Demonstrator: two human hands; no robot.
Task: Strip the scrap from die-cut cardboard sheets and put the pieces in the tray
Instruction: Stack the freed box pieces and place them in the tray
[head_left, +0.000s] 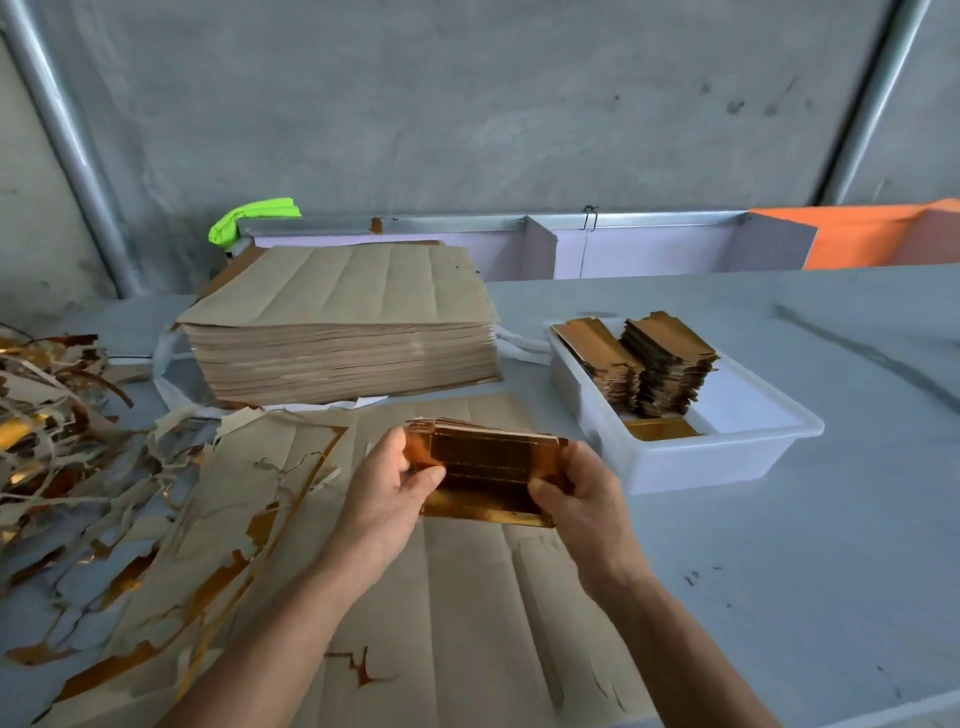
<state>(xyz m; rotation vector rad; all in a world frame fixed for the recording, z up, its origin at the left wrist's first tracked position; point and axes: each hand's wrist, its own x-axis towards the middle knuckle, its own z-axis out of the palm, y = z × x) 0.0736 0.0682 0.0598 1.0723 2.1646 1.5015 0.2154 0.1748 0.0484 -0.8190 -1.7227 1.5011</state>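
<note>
both hands, left (387, 480) and right (582, 493), grip a wad of shiny gold pieces (485, 467) over a flat brown sheet (467, 597) on the grey table (779, 571). white plastic tray (727, 457) just right, already holding stacked pieces. tall sheet stack (337, 332) behind, curly scrap (78, 467) heaped left.
</note>
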